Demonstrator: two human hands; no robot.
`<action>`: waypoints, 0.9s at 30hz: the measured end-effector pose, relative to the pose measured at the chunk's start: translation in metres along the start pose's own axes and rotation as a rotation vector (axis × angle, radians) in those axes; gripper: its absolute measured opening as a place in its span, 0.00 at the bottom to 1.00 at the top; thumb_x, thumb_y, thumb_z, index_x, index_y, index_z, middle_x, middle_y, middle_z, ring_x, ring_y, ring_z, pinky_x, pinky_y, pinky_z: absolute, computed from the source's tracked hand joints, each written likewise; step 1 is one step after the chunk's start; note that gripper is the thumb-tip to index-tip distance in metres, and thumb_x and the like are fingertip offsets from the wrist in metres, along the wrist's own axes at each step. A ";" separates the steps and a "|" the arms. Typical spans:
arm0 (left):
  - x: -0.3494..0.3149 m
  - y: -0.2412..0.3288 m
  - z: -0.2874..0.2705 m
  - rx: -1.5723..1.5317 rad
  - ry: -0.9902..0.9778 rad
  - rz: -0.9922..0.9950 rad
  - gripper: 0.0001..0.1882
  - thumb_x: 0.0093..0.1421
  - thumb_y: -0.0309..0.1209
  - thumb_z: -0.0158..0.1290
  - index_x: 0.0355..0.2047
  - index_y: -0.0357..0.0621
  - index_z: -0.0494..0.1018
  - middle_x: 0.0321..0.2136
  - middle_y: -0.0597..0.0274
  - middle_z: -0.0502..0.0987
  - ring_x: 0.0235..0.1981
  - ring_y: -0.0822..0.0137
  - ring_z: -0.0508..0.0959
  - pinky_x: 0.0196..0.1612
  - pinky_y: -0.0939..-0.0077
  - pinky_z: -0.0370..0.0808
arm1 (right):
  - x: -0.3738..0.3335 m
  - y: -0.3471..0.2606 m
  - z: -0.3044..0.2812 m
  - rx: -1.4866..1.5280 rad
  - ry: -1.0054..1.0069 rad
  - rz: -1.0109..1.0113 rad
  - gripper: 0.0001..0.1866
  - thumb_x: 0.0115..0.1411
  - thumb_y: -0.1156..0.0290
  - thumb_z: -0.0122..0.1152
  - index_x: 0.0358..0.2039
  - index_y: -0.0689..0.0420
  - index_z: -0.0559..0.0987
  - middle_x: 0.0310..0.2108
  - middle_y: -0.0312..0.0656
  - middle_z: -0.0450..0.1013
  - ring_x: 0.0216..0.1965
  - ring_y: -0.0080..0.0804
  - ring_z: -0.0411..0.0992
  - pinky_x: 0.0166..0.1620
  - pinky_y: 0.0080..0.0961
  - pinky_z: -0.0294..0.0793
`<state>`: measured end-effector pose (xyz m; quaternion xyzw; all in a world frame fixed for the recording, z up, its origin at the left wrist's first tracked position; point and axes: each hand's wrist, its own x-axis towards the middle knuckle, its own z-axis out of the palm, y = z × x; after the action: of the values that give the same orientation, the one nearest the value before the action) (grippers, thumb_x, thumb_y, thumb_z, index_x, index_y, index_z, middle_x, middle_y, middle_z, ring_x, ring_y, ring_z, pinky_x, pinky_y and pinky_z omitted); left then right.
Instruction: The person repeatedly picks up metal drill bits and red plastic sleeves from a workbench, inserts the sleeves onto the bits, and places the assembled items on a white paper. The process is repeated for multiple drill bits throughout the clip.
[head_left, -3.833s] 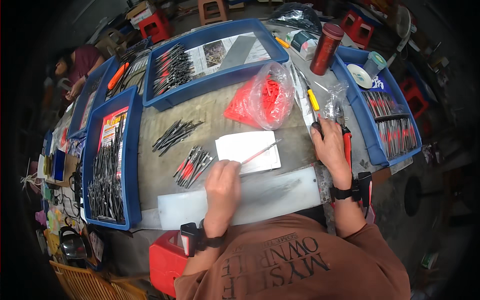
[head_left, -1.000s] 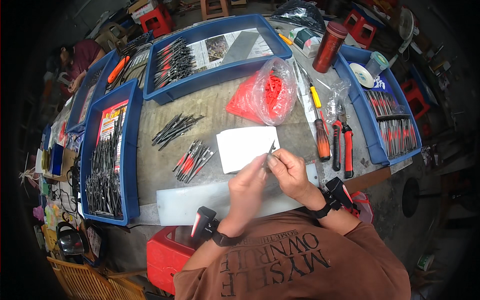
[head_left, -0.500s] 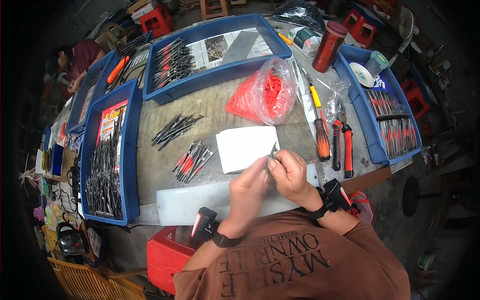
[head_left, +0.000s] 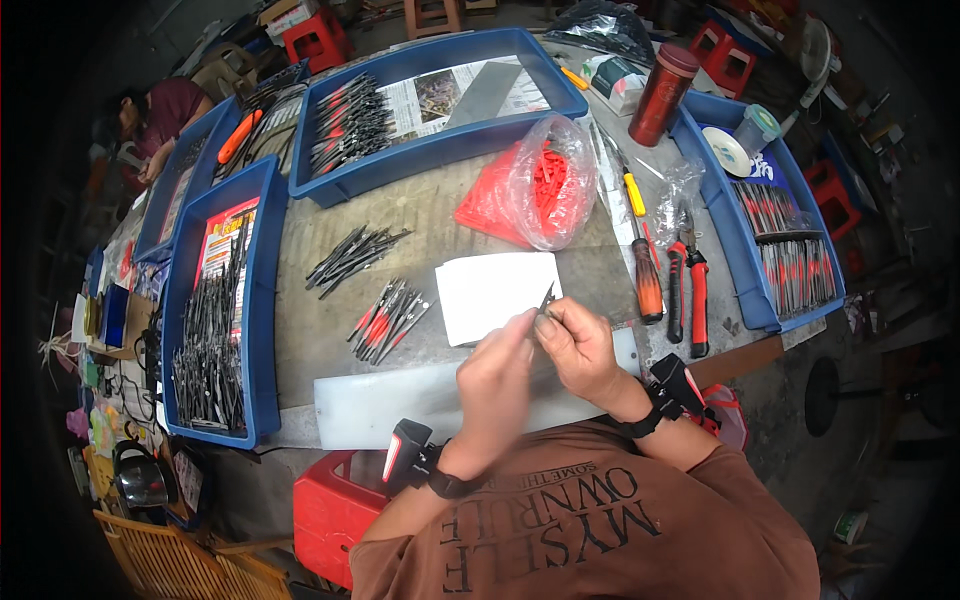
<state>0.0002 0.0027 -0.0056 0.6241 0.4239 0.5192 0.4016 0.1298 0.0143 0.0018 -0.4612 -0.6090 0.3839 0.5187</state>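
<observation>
Both hands meet over the white paper sheet point(head_left: 497, 293): the right hand point(head_left: 578, 345) pinches a small dark metal tool piece point(head_left: 546, 298), its long axis pointing up-right, while the left hand point(head_left: 497, 378) fingers close on its lower end.

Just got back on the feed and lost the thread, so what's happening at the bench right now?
A person sits at a workbench with both hands together over its near edge. The right hand and left hand pinch a small dark pointed tool, just beside a white sheet. Loose red-and-black tools lie left of the sheet, a screwdriver and red pliers to the right. Blue trays ring the bench.
</observation>
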 end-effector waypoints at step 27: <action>-0.001 0.003 -0.016 -0.829 -0.282 -0.612 0.17 0.61 0.26 0.46 0.51 0.40 0.66 0.23 0.70 0.67 0.19 0.79 0.59 0.21 0.87 0.56 | -0.003 0.006 -0.008 0.262 0.062 0.116 0.09 0.59 0.70 0.47 0.31 0.63 0.70 0.23 0.33 0.64 0.23 0.16 0.58 0.27 0.13 0.58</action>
<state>-0.0156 0.0020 -0.0008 0.3247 0.2876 0.4134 0.8006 0.1387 0.0133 -0.0034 -0.4355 -0.5096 0.4750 0.5702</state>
